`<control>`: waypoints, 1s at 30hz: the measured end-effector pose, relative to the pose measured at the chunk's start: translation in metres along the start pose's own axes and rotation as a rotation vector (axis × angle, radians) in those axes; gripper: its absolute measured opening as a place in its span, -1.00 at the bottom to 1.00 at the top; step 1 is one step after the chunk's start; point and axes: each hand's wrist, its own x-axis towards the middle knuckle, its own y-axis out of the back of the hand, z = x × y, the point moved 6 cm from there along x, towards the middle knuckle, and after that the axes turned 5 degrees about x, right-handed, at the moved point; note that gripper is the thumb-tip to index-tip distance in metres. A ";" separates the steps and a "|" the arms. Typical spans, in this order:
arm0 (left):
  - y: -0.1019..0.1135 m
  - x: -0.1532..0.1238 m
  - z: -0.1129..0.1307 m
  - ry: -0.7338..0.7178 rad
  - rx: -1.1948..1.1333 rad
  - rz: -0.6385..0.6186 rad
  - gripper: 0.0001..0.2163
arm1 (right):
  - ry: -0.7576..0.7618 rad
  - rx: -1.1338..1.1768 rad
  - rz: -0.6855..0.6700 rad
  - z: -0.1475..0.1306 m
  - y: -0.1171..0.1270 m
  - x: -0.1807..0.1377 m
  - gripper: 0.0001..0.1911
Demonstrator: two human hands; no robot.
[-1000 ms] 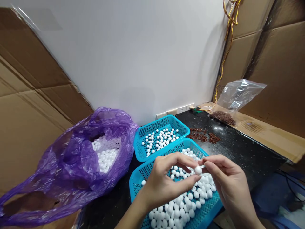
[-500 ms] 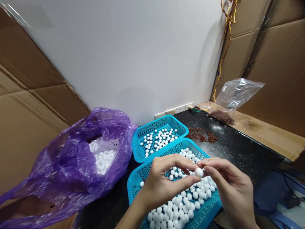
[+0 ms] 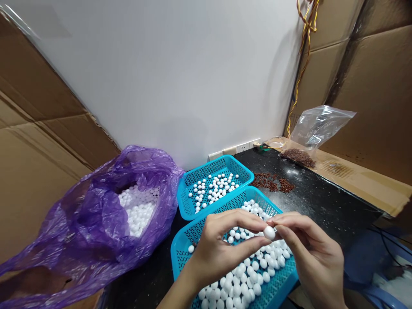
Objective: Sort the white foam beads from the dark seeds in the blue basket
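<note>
Above the near blue basket point(image 3: 176, 249), my left hand point(image 3: 222, 246) pinches a small white ball point(image 3: 269, 232) between thumb and index finger. My right hand point(image 3: 310, 253) meets it from the other side, its thumb and index fingertips pressed together at the ball. A tiny reddish-brown piece point(image 3: 272, 222) shows at the right fingertips, against the top of the ball; most of it is hidden. Many loose white balls point(image 3: 236, 285) lie in the basket beneath both hands.
Behind stands a second blue basket point(image 3: 185, 189) with scattered white balls. A purple plastic bag point(image 3: 83, 219) of white balls is on the left. Reddish-brown bits point(image 3: 272, 182) lie on the black table point(image 3: 334, 206), near a clear zip bag point(image 3: 322, 124). Cardboard point(image 3: 370, 94) borders the right.
Both hands hold nearly the same pose at the ball. The view has shifted very slightly; the baskets and bags stay in place.
</note>
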 end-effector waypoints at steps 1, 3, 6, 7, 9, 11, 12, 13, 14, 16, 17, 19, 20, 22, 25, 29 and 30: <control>0.000 0.000 0.000 -0.004 0.004 0.010 -0.82 | 0.009 -0.004 0.009 0.000 0.000 -0.001 -0.83; 0.001 -0.001 -0.001 -0.013 0.013 0.031 -0.82 | 0.026 -0.015 0.021 0.000 0.000 -0.002 -0.83; 0.002 -0.001 0.001 -0.026 0.025 0.048 -0.82 | 0.050 -0.042 0.029 0.000 0.000 -0.003 -0.83; 0.003 0.000 0.003 -0.032 0.028 0.054 -0.83 | 0.057 -0.052 0.029 -0.001 -0.001 -0.003 -0.82; 0.004 0.001 0.005 -0.040 0.037 0.063 -0.83 | 0.065 -0.064 0.027 -0.002 -0.001 -0.002 -0.82; 0.004 0.001 0.007 -0.047 0.050 0.071 -0.84 | 0.067 -0.067 0.021 -0.002 -0.002 -0.002 -0.83; 0.004 0.001 0.008 -0.049 0.058 0.076 -0.84 | 0.067 -0.070 0.016 -0.002 -0.003 -0.002 -0.83; 0.004 0.001 0.008 -0.052 0.066 0.081 -0.84 | 0.067 -0.073 0.009 -0.002 -0.003 -0.001 -0.83; 0.004 0.000 0.008 -0.056 0.073 0.087 -0.84 | 0.067 -0.076 0.003 -0.002 -0.004 -0.001 -0.83; 0.003 -0.001 0.007 -0.061 0.086 0.102 -0.84 | 0.068 -0.083 -0.001 -0.003 -0.004 -0.001 -0.83; 0.003 -0.001 0.007 -0.062 0.091 0.109 -0.84 | 0.069 -0.083 -0.001 -0.003 -0.004 -0.001 -0.83; 0.003 -0.002 0.006 -0.069 0.100 0.123 -0.83 | 0.068 -0.077 0.003 -0.003 -0.004 -0.001 -0.83; 0.003 -0.003 0.006 -0.075 0.102 0.129 -0.83 | 0.063 -0.072 0.003 -0.002 -0.005 -0.001 -0.83; 0.004 -0.002 0.006 -0.079 0.107 0.133 -0.83 | 0.050 -0.058 -0.005 0.000 -0.006 -0.001 -0.82; 0.003 -0.002 0.006 -0.073 0.117 0.123 -0.82 | 0.044 -0.040 -0.004 0.001 -0.008 -0.001 -0.81; 0.003 -0.002 0.005 -0.076 0.123 0.124 -0.81 | 0.037 -0.026 0.004 0.002 -0.008 -0.001 -0.80; 0.003 -0.002 0.005 -0.078 0.124 0.129 -0.81 | 0.036 -0.020 -0.003 0.002 -0.008 -0.002 -0.80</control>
